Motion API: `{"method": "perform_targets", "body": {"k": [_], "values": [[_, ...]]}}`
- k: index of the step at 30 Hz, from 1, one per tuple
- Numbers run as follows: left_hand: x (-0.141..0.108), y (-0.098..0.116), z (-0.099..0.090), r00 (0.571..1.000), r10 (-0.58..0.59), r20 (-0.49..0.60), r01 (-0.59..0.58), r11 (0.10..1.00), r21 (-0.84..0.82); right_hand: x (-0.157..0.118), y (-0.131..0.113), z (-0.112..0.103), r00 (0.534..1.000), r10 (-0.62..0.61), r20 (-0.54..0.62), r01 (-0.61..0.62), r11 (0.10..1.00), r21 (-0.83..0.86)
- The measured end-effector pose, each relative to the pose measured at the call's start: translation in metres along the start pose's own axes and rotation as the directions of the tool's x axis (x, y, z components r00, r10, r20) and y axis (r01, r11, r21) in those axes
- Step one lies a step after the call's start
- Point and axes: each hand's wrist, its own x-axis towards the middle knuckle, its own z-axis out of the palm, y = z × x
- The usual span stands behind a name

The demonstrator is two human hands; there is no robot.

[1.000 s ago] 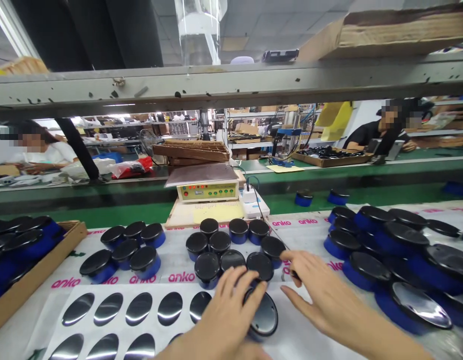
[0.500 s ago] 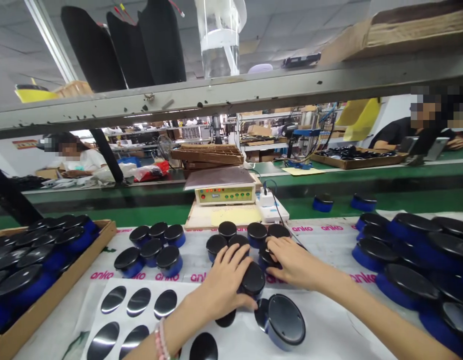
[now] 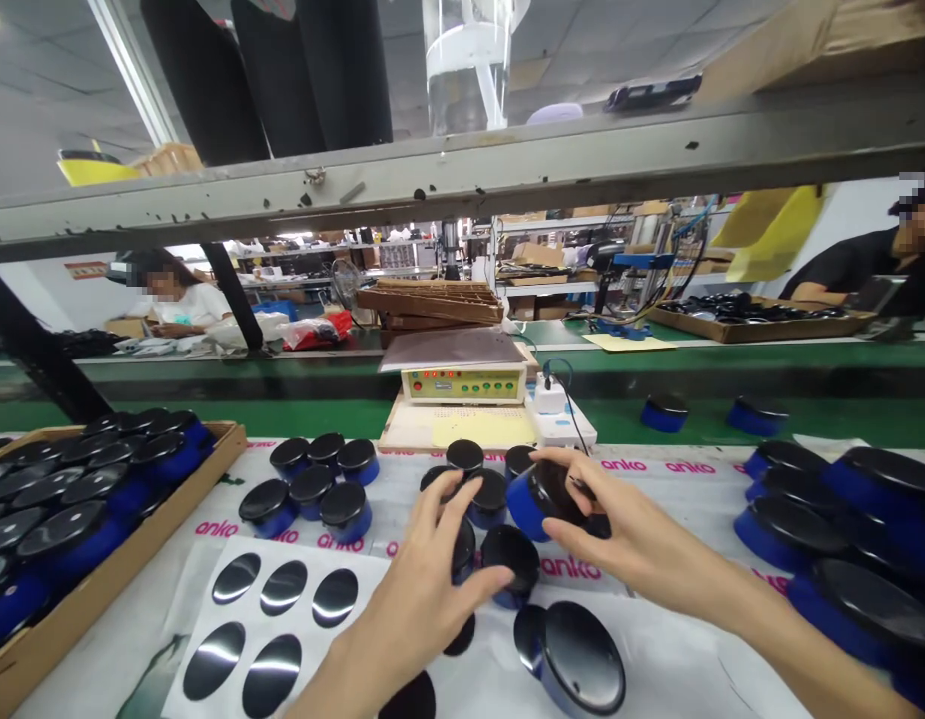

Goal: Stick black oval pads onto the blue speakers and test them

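Observation:
My right hand grips a round blue part with a glossy black top between thumb and fingers, tilted up off the sheet. My left hand is open, thumb and fingers spread around one side of a cluster of similar parts; it partly hides some of them. Just right of its thumb stands another round part. Nearer me, a larger-looking round part lies beside a flat black disc. A white sheet bearing black round stickers lies under and left of my left hand.
A cardboard tray of round parts stands at left, and more parts are piled at right. Behind are a control box, a power strip and a green belt. A shelf beam crosses overhead. Two people sit beyond.
My right hand has lifted and tilted a round part out of the cluster. My left hand has drawn back slightly, its fingers off the part they covered. The view has shifted a little.

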Motion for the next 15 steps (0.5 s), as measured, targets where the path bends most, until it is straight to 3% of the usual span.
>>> {"method": "perform_targets", "body": {"k": [4,7,11,15], "values": [[0.011,0.033,0.006,0.984,0.171,-0.043,-0.174,0.982,-0.069,-0.005,-0.018,0.011,0.996,-0.089,-0.026,0.092,0.979,0.181],[0.013,0.048,0.009,0.98,0.195,-0.051,-0.199,0.975,-0.098,-0.008,-0.021,0.021,0.993,-0.066,-0.097,0.085,0.975,0.205],[0.008,0.056,0.01,0.983,0.178,-0.039,-0.182,0.977,-0.109,-0.01,-0.023,0.025,0.986,-0.028,-0.165,0.062,0.977,0.204],[0.004,0.055,0.01,0.968,0.208,-0.14,-0.221,0.972,-0.079,-0.003,-0.03,0.027,0.977,-0.046,-0.209,0.083,0.982,0.169]]}}
